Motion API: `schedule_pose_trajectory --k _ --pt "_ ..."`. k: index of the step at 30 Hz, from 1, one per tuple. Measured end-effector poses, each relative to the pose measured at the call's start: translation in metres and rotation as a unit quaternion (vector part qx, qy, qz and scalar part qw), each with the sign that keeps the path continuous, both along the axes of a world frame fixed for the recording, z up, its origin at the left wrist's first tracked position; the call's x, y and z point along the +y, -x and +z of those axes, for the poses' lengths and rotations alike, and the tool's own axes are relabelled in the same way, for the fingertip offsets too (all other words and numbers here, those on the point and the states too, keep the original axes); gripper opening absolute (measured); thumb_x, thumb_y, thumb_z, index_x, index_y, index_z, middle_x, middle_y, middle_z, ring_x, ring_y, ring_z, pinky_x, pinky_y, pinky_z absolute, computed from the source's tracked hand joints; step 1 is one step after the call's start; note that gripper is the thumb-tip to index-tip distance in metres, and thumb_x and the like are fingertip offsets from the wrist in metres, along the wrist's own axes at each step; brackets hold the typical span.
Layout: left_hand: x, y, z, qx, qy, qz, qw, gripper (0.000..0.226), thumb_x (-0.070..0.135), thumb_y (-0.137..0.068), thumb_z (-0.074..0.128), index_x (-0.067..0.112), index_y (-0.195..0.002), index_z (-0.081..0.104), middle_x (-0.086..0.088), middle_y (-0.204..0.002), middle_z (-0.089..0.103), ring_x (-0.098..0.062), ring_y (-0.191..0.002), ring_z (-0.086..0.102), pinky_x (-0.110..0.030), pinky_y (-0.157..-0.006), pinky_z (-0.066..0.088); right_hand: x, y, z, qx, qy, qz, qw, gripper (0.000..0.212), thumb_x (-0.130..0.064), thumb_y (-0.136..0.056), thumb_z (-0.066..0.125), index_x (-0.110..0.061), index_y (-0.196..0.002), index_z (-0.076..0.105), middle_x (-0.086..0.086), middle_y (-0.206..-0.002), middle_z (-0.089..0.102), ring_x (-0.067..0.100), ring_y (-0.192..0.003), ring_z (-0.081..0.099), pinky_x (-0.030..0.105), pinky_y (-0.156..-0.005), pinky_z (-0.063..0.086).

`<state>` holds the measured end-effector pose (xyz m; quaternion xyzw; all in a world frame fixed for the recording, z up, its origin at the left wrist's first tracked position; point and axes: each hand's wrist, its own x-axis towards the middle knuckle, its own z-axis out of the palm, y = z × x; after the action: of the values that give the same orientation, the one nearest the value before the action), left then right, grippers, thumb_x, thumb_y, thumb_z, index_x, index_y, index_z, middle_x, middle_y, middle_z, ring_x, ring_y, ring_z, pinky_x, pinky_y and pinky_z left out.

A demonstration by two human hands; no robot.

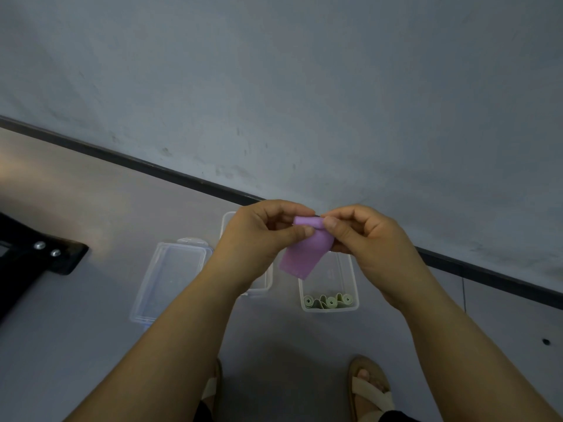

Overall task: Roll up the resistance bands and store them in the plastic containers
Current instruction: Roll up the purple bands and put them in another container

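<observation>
A purple resistance band [301, 254] hangs in the air between both hands, its top end rolled into a small coil. My left hand [262, 236] pinches the left end of the coil, and my right hand [365, 239] pinches the right end. Below on the floor stands a clear plastic container [350, 306] holding a green resistance band [327, 300] folded in loose coils. A second clear container [268, 284] lies mostly hidden behind my left wrist.
A clear lid [170, 281] with blue clips lies on the grey floor at the left. A black object with two screws [45, 257] sits at the far left. A dark baseboard [182, 178] runs along the wall. My sandalled feet [370, 388] are below.
</observation>
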<state>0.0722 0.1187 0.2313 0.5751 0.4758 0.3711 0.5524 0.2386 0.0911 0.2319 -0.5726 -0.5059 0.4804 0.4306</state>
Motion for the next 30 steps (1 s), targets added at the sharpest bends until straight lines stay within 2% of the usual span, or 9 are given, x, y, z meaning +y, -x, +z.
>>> schedule_pose_trajectory --k 5,8,11,15,18,23,26,30 --pt "-0.0003 -0.0015 -0.0004 -0.016 0.022 0.01 1.0 0.024 0.003 -0.076 0.072 0.022 -0.089 0.07 0.0 -0.088 0.074 -0.017 -0.087 0.069 -0.027 -0.08 0.055 0.0005 -0.001 0.0002 0.014 -0.012 -0.011 1.0 0.008 -0.019 -0.082 0.065 -0.026 -0.085 0.065 -0.006 -0.083 0.07 0.004 -0.078 0.066 0.018 -0.068 0.054" --pt "-0.0005 -0.0015 0.0001 -0.018 0.055 0.002 0.998 0.021 0.013 -0.078 0.071 0.018 -0.099 0.069 -0.005 -0.092 0.074 -0.02 -0.089 0.07 -0.037 -0.083 0.057 0.0006 -0.003 -0.002 0.004 -0.016 -0.017 1.0 0.012 -0.018 -0.081 0.066 -0.03 -0.084 0.064 -0.007 -0.085 0.07 0.006 -0.083 0.067 0.023 -0.075 0.055" --pt "0.0002 -0.0017 0.0001 0.005 0.057 0.002 0.998 0.018 0.023 -0.08 0.069 0.017 -0.097 0.071 -0.003 -0.09 0.074 -0.02 -0.087 0.07 -0.04 -0.081 0.058 0.0 -0.0035 -0.0018 -0.001 -0.025 -0.017 1.0 0.016 -0.016 -0.08 0.068 -0.031 -0.083 0.064 -0.008 -0.085 0.071 0.008 -0.085 0.067 0.025 -0.078 0.055" --pt "0.0006 -0.0014 0.0001 0.003 0.049 0.006 0.999 0.012 0.017 -0.08 0.069 0.019 -0.091 0.071 -0.003 -0.087 0.074 -0.019 -0.084 0.07 -0.036 -0.08 0.058 0.0 -0.0024 -0.0002 -0.011 -0.039 -0.006 0.999 0.022 -0.01 -0.079 0.069 -0.031 -0.082 0.064 -0.01 -0.084 0.07 0.004 -0.082 0.066 0.02 -0.076 0.054" --pt "0.0003 -0.0005 -0.0002 0.012 0.029 0.007 0.999 0.014 0.017 -0.077 0.071 0.023 -0.089 0.07 0.001 -0.086 0.074 -0.014 -0.082 0.07 -0.029 -0.078 0.058 -0.0002 -0.0028 0.0003 -0.012 -0.039 0.004 0.999 0.024 -0.008 -0.078 0.069 -0.031 -0.082 0.064 -0.008 -0.087 0.07 0.007 -0.085 0.066 0.023 -0.078 0.055" --pt "0.0 0.0 0.0 0.003 0.013 0.015 1.0 0.017 0.012 -0.076 0.072 0.028 -0.083 0.07 0.009 -0.08 0.073 -0.011 -0.081 0.068 -0.022 -0.076 0.057 -0.0001 -0.0017 -0.0007 0.018 -0.014 -0.004 1.0 0.015 -0.021 -0.078 0.067 -0.03 -0.09 0.063 -0.004 -0.089 0.069 0.012 -0.086 0.068 0.03 -0.08 0.056" --pt "0.0 0.0003 0.0003 0.002 0.005 0.013 1.0 0.02 0.009 -0.077 0.072 0.029 -0.081 0.07 0.012 -0.077 0.072 -0.008 -0.08 0.068 -0.018 -0.074 0.055 0.0001 -0.0011 0.0008 0.021 0.003 -0.009 1.0 0.004 -0.025 -0.083 0.062 -0.026 -0.087 0.064 -0.004 -0.085 0.07 0.009 -0.082 0.068 0.024 -0.075 0.057" --pt "-0.0002 0.0 0.001 -0.004 0.01 0.012 1.0 0.023 0.005 -0.076 0.072 0.026 -0.084 0.069 0.01 -0.081 0.072 -0.01 -0.081 0.067 -0.019 -0.074 0.055 0.0003 -0.0012 0.0014 0.019 0.005 -0.005 1.0 0.005 -0.022 -0.082 0.064 -0.023 -0.087 0.065 -0.002 -0.084 0.071 0.009 -0.079 0.069 0.019 -0.068 0.056"
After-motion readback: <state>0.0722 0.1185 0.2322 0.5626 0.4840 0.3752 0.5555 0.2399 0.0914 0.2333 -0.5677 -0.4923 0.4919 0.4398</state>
